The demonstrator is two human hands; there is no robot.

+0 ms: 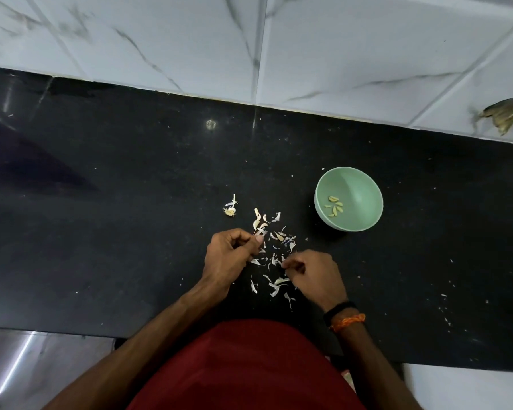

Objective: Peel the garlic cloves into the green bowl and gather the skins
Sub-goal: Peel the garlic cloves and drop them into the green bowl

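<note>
Both hands worked low over the scattered garlic skins (274,255) on the black counter (116,202).

The left hand (231,255) was curled, pinching what looked like a skin; the right hand (311,273) was loosely curled, its hold unclear. The green bowl (362,187) stood upright to the right, apart, holding about 6 peeled cloves (334,206) pointing various ways.

Peeled cloves (334,206) in green bowl (365,184); scattered skins (274,255).

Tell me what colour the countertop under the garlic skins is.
Black with fine pale specks, the countertop; seen in the head view.
</note>
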